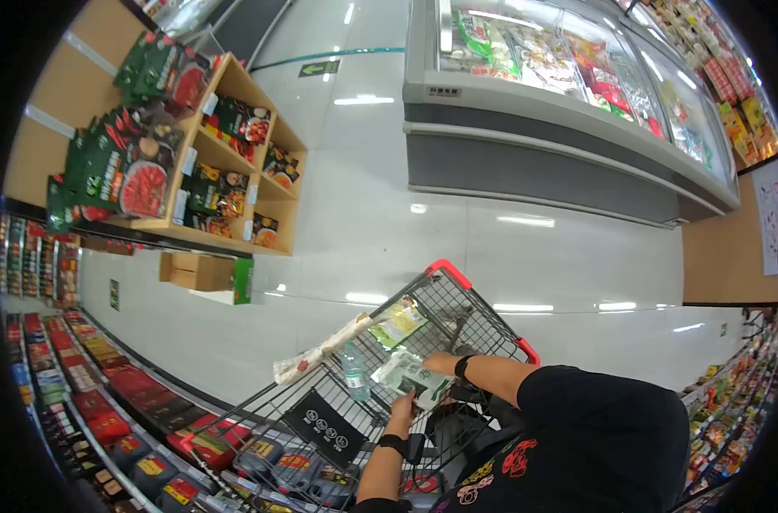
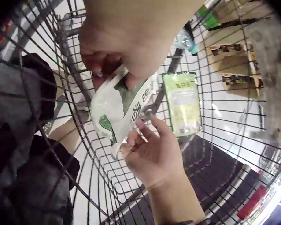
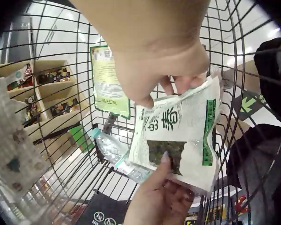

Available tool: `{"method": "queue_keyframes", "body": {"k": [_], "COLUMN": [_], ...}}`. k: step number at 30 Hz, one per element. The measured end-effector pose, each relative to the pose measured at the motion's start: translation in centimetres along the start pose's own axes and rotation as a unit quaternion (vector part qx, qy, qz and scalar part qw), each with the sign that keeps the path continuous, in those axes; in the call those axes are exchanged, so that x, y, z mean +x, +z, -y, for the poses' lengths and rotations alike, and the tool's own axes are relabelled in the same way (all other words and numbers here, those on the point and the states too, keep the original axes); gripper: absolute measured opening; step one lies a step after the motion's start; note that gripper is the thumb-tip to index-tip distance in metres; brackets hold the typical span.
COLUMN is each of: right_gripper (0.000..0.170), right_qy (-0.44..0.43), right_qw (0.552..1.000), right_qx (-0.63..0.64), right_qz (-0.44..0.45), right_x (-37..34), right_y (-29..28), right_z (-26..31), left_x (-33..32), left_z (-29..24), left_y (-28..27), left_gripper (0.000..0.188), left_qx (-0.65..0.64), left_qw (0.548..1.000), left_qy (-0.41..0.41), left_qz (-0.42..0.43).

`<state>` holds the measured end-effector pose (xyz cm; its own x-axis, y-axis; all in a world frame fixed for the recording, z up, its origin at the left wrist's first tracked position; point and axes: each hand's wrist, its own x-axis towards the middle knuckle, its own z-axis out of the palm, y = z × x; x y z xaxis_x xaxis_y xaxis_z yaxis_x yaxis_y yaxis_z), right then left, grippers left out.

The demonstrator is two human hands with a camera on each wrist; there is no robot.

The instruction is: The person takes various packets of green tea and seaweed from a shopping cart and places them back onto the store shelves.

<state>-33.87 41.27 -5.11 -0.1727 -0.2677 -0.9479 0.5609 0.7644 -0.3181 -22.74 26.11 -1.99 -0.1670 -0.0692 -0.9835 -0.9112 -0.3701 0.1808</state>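
A white packet (image 3: 196,126) with green print and a clear window onto dark green flakes is held between both hands, above the shopping cart's wire basket. My left hand (image 1: 402,412) grips its lower edge, the thumb (image 3: 165,159) lying across the window and the fingers behind. At the opposite edge, my right hand (image 1: 441,363) holds the packet with thumb and fingertips, seen closer in the right wrist view. A yellow-green pouch (image 2: 181,104) lies in the basket beyond the packet. Beside it in the cart is a clear plastic water bottle (image 1: 354,376) with a light blue cap.
The cart (image 1: 483,329) has red corner guards, and a pale patterned cloth roll (image 1: 320,349) lies over one side. Ahead stands a chest freezer (image 1: 534,145). A wooden display shelf (image 1: 235,162) with green packets is at left, with a cardboard box (image 1: 202,272) below it.
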Motion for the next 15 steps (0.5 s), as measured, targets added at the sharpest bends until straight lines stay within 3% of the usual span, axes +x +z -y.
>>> {"method": "queue_keyframes", "body": {"k": [1, 3, 5, 6, 7, 8, 9, 11, 13, 14, 15], "right_gripper": [0.039, 0.034, 0.036, 0.034, 0.032, 0.028, 0.024, 0.024, 0.027, 0.032, 0.039], "right_qy": [0.047, -0.014, -0.043, -0.191, -0.328, -0.15, 0.042, 0.025, -0.06, -0.058, -0.118], "right_qw": [0.998, 0.999, 0.998, 0.962, 0.866, 0.977, 0.992, 0.98, 0.95, 0.955, 0.95], "right_qx": [0.031, 0.036, 0.011, -0.184, -0.368, -0.138, 0.106, 0.199, 0.265, 0.27, 0.275], "right_qz": [-0.021, -0.01, 0.034, 0.064, 0.084, 0.068, 0.051, 0.009, 0.155, 0.105, 0.087], "right_x": [-0.9, -0.9, -2.5, -3.1, -2.9, -3.5, -4.4, -5.8, -8.6, -16.9, -19.3], "right_y": [-0.5, -0.9, -1.5, -2.0, -2.3, -1.5, -0.9, 0.7, -0.3, -1.3, -1.2], "right_z": [0.6, 0.4, 0.9, 0.4, -0.2, 0.1, 0.3, 0.7, -0.1, 2.0, 1.7], "left_x": [-1.1, -1.0, -3.6, -4.8, -5.8, -7.5, -9.8, -15.5, -20.5, -22.6, -24.6], "left_z": [-1.1, -2.3, -4.7, -5.5, -6.2, -6.9, -7.8, -9.1, -8.4, -7.5, -6.4], "left_y": [0.6, 1.4, 3.9, 5.1, 6.2, 7.4, 8.2, 9.1, 9.6, 9.6, 9.5], "left_gripper": [0.019, 0.022, 0.018, 0.016, 0.015, 0.014, 0.014, 0.015, 0.017, 0.017, 0.018], "left_qx": [0.017, -0.044, -0.077, -0.067, -0.055, -0.027, 0.002, 0.038, 0.068, 0.084, 0.102], "left_qw": [0.999, 0.993, 0.99, 0.988, 0.986, 0.983, 0.978, 0.966, 0.946, 0.933, 0.918], "left_qy": [0.028, 0.108, 0.117, 0.137, 0.158, 0.184, 0.21, 0.256, 0.314, 0.349, 0.382], "left_qz": [-0.004, 0.036, 0.007, 0.005, 0.003, 0.003, 0.003, 0.026, 0.033, 0.028, 0.022]}}
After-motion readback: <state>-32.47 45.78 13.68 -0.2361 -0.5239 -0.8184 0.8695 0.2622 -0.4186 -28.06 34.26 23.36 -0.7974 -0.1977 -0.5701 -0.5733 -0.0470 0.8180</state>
